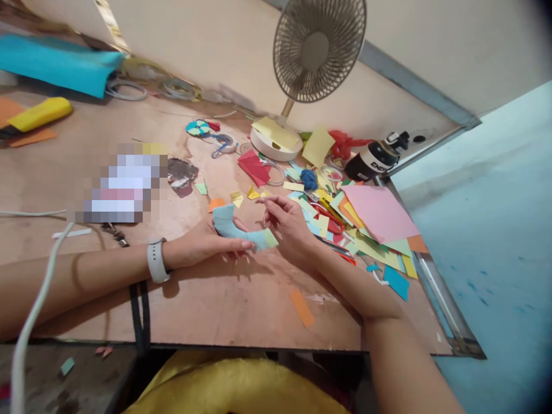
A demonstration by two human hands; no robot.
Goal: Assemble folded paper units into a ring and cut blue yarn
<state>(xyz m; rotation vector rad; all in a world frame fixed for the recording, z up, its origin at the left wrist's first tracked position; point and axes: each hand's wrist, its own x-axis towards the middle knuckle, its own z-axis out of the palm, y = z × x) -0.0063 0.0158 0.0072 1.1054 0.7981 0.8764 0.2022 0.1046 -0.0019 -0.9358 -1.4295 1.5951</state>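
Observation:
My left hand (202,242) grips a light blue paper strip (244,234) between thumb and fingers, above the wooden table. The strip is bent, its left end standing up and its right end showing a yellow-green patch. Just right of the strip is my right hand (288,225), its thumb and fingertips drawn together. Whether anything small is in that pinch I cannot make out. Beyond the fingertips lie small folded yellow papers (253,192) and an orange paper piece (216,204).
A fan (319,50) stands at the back, near a black bottle (373,158). Paper scraps, blue yarn (309,179) and a pink sheet (379,213) crowd the right side. An orange strip (302,307) lies near the front edge. A white cable (43,287) crosses my left forearm.

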